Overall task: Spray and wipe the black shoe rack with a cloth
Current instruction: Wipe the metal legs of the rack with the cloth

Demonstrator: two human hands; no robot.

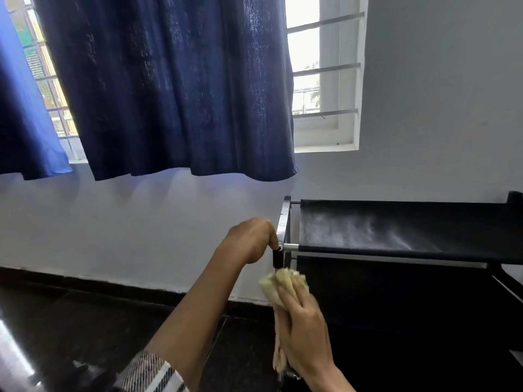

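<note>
L hand (pixel 249 240) fingers clamped on rack corner post (pixel 278 257); R hand (pixel 304 323) fist grips soft cloth (pixel 278 282). Black shoe rack (pixel 396 230) prob light, fabric shelf saggy, so brace by frame.

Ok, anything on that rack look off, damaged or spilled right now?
Nothing damaged. The only oddity is a pale, streaky haze across the black shoe rack's top shelf; it looks like dust or spray, unwiped. The left hand grips the corner post, and the right hand holds the cloth against it.
</note>
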